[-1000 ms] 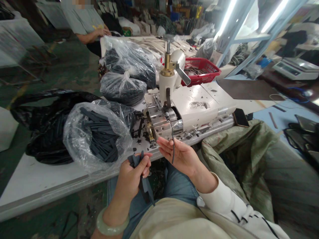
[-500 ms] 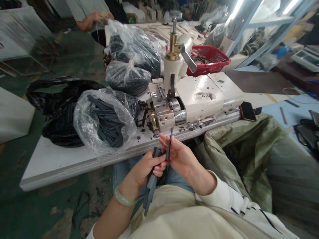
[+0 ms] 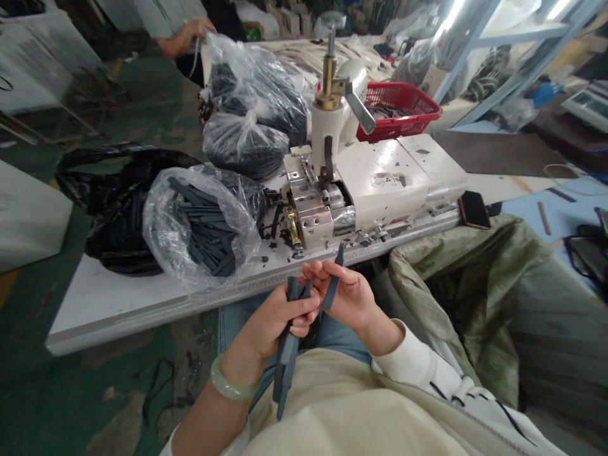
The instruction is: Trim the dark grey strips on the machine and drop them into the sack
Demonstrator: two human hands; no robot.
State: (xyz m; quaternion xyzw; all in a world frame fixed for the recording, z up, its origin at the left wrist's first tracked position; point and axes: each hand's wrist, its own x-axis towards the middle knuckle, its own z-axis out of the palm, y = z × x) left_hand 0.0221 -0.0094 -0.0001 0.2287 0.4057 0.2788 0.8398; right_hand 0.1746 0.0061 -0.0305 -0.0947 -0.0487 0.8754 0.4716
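My left hand (image 3: pixel 292 310) is closed around a bundle of dark grey strips (image 3: pixel 285 361), whose long ends hang down toward my lap. A single dark grey strip (image 3: pixel 334 285) is in my right hand (image 3: pixel 351 294), lying across the curled fingers with its narrow end pointing up. Both hands are close together, fingertips nearly meeting, just in front of the table edge. Beyond them stands a cream-coloured machine (image 3: pixel 316 228) with metal plates and a tall post. To its left, an open clear plastic bag (image 3: pixel 156 234) holds many more such strips (image 3: pixel 209 234).
A black plastic bag (image 3: pixel 114 253) and tied clear bags (image 3: pixel 244 152) sit on the white table (image 3: pixel 109 304). Behind the machine is a red basket (image 3: pixel 403 123). A phone (image 3: pixel 474 210) lies at right, near green cloth (image 3: pixel 456 272). Another person's hand (image 3: pixel 194 28) shows at the back.
The single strip in my right hand has turned from edge-on to show its flat face, shifting slightly right. My left hand still grips the bundle. The other person's hand has moved.
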